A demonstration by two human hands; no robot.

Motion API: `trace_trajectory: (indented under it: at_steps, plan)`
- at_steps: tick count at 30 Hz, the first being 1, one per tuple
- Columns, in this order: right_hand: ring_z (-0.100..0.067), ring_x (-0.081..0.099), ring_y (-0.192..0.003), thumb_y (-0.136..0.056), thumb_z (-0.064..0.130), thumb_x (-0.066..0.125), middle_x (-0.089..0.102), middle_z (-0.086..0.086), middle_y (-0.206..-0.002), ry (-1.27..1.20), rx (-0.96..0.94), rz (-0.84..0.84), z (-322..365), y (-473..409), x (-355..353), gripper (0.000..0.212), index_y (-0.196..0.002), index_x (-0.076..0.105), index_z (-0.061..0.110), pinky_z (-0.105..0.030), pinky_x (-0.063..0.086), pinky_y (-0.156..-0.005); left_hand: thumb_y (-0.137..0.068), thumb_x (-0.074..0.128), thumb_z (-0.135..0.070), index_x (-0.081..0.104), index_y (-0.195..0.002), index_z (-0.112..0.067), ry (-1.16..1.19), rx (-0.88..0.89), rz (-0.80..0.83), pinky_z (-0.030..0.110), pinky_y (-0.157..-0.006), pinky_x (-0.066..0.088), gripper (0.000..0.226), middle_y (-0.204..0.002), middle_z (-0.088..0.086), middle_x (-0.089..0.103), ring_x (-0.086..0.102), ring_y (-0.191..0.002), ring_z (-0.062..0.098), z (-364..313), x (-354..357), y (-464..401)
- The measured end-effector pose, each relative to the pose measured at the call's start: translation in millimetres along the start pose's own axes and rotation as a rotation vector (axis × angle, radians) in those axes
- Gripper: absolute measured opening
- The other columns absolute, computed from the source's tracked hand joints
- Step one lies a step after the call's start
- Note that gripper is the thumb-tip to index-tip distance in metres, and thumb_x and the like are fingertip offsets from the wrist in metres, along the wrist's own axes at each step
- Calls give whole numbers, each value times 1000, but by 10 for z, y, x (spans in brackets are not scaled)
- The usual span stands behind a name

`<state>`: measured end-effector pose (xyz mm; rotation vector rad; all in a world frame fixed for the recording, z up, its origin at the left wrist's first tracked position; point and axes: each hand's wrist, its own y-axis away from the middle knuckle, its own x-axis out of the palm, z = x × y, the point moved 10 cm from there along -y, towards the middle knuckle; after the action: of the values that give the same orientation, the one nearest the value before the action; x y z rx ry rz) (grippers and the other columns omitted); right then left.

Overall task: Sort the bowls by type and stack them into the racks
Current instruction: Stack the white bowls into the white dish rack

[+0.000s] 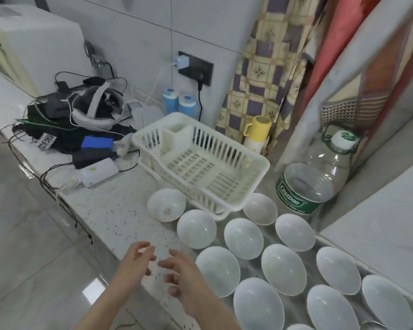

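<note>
Several white bowls stand upright on the counter (119, 215) in rows, the nearest (217, 270) just right of my hands. One bowl with a small red mark (166, 208) leans on its side by the white plastic dish rack (200, 163), which holds no bowls. My left hand (136, 260) and my right hand (184, 275) hover close together over the counter's front edge, fingers spread, holding nothing. They touch no bowl.
A large clear water bottle (317, 177) stands right of the rack, with a yellow flask (258, 134) behind. A pile of cables, chargers and a headset (91, 110) fills the counter's left. A wall ledge (377, 225) borders the bowls on the right.
</note>
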<state>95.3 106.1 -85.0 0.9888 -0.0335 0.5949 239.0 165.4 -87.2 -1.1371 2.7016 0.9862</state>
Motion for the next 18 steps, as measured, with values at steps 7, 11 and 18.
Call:
trace_trajectory:
  at_steps: [7,11,18]
  plan:
    - [-14,47,-57,-94,20,57,71,-6,-101,-332,111,-68,99,-309,88,12,-99,62,10,-22,29,-44,-98,52,-36,31,-146,-21,-70,-52,38,27,-56,40,54,-103,-1,69,60,-71,21,-255,-13,-505]
    - [-16,48,-60,-94,19,54,68,-6,-99,-436,139,-122,84,-422,112,13,-93,63,9,-23,31,-45,-96,53,-37,16,-152,-24,-38,-116,93,25,-53,38,69,-102,4,69,61,-72,21,-304,34,-805]
    - [-15,49,-58,-99,20,49,66,-8,-106,-788,71,-320,51,-685,148,29,-121,59,4,-16,29,-31,-97,55,-32,30,-144,-20,-5,-176,214,25,-48,38,55,-108,15,66,60,-69,24,-344,163,-1234]
